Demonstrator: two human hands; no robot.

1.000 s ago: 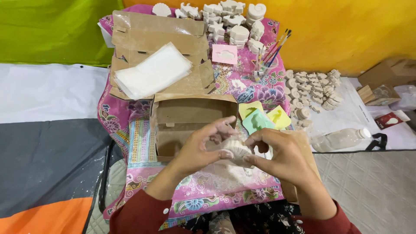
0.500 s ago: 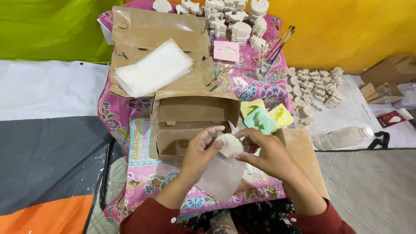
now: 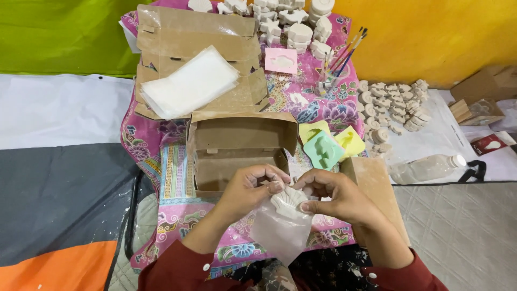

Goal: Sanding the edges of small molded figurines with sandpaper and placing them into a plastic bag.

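Centrally, white ribbed plaster shell (image 3: 289,200), half in clear bag (image 3: 280,231), both hands' fingers (image 3: 276,186) pinching it

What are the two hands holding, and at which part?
Both the left hand and right hand hold a white shell-shaped piece at its upper edges, half inside a clear plastic bag.

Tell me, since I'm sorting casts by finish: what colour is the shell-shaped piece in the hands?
Plain off-white, unpainted; the shell-shaped piece shows in the head view.

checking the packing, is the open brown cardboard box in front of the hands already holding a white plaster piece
No, the open brown cardboard box shows only a bare interior.
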